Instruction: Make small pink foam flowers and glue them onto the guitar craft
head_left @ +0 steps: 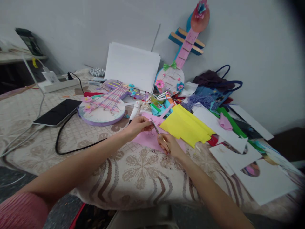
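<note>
Right hand [168,143]: fingers clamped on scissors [155,127], over pink sheet [147,142] near table [133,167] front edge. Left hand [138,126]: fingertips together beside scissors' tip.

Tablet [58,112] left on surface [143,187], power strip [62,85] behind it, toy lute [101,112] right of tablet, second lute [169,79] against wall [78,31] behind, scissors [155,126] in right hand [170,144], bag [225,92] right rear.

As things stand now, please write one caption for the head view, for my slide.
Right hand holds scissors near the left hand, above pink material on a patterned tablecloth.
</note>
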{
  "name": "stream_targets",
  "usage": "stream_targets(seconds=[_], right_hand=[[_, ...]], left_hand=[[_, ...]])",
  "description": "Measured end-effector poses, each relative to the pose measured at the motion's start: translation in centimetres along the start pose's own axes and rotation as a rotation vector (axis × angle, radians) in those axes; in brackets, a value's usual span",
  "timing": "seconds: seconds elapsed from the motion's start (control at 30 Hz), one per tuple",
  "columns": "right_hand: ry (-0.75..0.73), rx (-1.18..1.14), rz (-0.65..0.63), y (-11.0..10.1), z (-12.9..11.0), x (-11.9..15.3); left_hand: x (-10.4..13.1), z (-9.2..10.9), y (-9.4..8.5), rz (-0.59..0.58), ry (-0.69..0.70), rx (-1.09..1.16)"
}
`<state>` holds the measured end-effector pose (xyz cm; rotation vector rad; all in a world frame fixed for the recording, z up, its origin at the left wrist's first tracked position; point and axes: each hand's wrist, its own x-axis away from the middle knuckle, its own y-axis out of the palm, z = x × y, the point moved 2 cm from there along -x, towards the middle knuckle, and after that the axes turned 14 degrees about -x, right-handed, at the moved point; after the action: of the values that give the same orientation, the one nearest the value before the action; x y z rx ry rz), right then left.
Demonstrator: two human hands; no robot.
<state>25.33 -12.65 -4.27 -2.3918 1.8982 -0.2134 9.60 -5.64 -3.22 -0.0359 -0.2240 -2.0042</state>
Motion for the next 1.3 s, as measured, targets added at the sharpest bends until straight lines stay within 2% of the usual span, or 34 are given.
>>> stream_targets(seconds=[0.53, 0.97, 1.3], right_hand=[[-0.028, 0.073, 0.019, -0.2, 0.5, -0.3], [-0.033, 0.143, -0.012, -1.3, 0.4, -0.1], [-0.027, 0.168, -0.002, -1.3, 0.0, 0.1]], left_hand=[[0.0, -0.2, 0.0, 0.022, -0.012, 0.032], [-0.2, 0.3, -0.4, -0.085, -0.033, 0.020], [-0.5, 0.3, -0.9, -0.160, -0.015, -0.003]])
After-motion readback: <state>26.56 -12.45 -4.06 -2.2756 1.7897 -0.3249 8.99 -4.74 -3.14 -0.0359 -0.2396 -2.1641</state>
